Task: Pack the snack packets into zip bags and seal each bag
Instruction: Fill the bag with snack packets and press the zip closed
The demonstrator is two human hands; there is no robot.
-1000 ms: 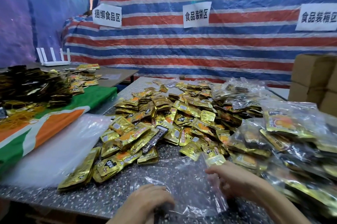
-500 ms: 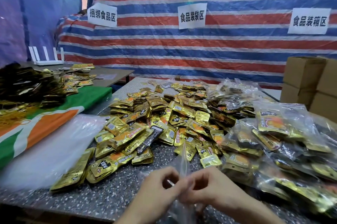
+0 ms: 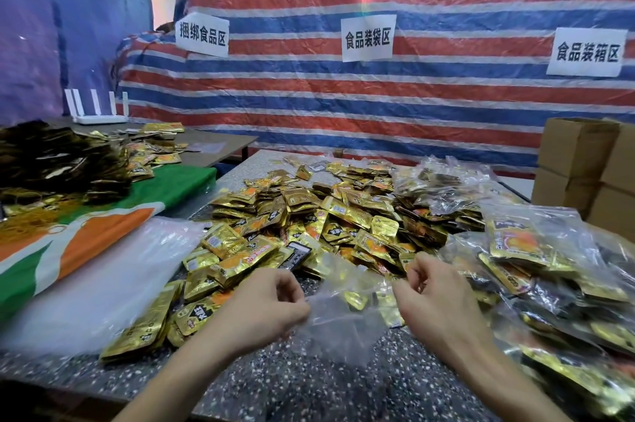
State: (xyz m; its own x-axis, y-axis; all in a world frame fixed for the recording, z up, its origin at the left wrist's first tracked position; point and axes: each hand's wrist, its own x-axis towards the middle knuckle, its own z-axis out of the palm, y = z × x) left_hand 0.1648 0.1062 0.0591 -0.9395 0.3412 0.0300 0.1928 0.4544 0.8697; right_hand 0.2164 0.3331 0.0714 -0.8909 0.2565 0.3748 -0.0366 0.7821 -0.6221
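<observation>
Detail of bag opening: we see the left grip (image 3: 264, 308) and the right grip (image 3: 436, 301) each pinching one side of the top edge of a clear zip bag (image 3: 343, 322), which is spread between them over the speckled bench (image 3: 309, 387). Loose gold snack packets (image 3: 326, 215) lie heaped just beyond both grips. We note filled bags (image 3: 536, 249) piled to the right of the right grip and a stack of flat clear plastic (image 3: 86, 284) to the left of the left grip.
</observation>
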